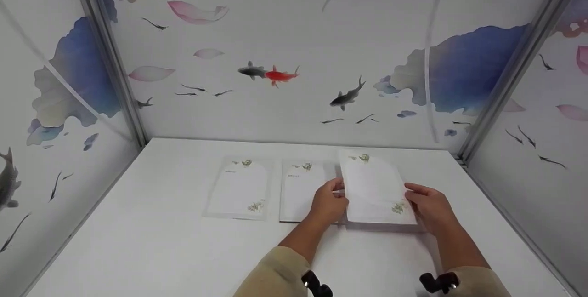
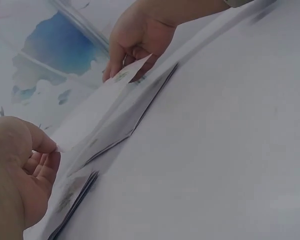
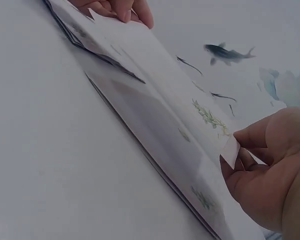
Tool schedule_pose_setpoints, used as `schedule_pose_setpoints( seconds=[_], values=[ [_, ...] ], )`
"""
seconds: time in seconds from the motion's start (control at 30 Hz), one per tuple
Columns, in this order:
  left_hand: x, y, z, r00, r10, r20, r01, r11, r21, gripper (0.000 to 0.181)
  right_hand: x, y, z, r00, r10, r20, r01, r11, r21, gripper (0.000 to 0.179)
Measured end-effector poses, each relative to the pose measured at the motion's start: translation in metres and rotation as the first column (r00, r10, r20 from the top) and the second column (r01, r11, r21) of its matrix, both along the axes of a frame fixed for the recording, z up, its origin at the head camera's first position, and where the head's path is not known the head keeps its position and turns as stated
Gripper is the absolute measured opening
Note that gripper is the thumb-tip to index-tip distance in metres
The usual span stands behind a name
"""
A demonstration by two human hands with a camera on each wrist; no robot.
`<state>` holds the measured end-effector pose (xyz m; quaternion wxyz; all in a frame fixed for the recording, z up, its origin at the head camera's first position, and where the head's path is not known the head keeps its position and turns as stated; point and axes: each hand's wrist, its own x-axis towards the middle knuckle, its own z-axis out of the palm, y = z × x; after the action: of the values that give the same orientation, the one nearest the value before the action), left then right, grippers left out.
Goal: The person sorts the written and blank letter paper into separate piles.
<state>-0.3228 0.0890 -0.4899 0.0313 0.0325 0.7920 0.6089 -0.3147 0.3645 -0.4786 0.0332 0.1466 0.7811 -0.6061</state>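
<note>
Between both hands, a white sheet of paper (image 1: 374,189) with green plant prints in two corners is held raised and tilted at the right. My left hand (image 1: 328,202) pinches its left edge between thumb and fingers. On the opposite edge, my right hand (image 3: 275,170) pinches the paper near a printed corner, which bends up there. Under the raised sheet lies a similar printed stack (image 3: 155,130) with dark layered edges, mostly hidden in the head view. A second printed stack (image 1: 301,200) lies just left of it, partly behind my left hand.
Farther left on the white table (image 1: 138,223) lies a printed sheet (image 1: 241,189) with a clear border around it. Upright white panels (image 1: 294,117) with painted fish and petals enclose the back and sides, joined by metal corner posts (image 1: 110,53).
</note>
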Motion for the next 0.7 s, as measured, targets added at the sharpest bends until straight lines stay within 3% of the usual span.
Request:
schedule_pose_setpoints(
  seconds=[0.17, 0.33, 0.6, 0.7],
  values=[
    [0.004, 0.021, -0.005, 1.0, 0.026, -0.008, -0.026, 1.0, 0.005, 0.047, 0.004, 0.016, -0.001, 0.999, -0.037, -0.033, 0.041, 0.99, 0.138, 0.053],
    [0.007, 0.027, -0.012, 0.999, 0.039, -0.03, -0.04, 0.997, -0.059, 0.045, 0.008, 0.014, -0.003, 0.998, -0.022, -0.058, 0.038, 0.953, 0.301, 0.048],
    [0.009, 0.027, -0.014, 0.998, -0.041, -0.043, 0.037, 0.996, -0.08, 0.046, 0.007, 0.017, -0.009, 1.0, -0.003, -0.024, 0.014, 0.895, 0.445, 0.047],
    [0.009, 0.026, -0.016, 0.996, -0.067, -0.053, 0.061, 0.994, -0.092, 0.047, 0.006, 0.019, -0.009, 1.0, -0.006, -0.006, 0.008, 0.887, 0.462, 0.048]
  ],
)
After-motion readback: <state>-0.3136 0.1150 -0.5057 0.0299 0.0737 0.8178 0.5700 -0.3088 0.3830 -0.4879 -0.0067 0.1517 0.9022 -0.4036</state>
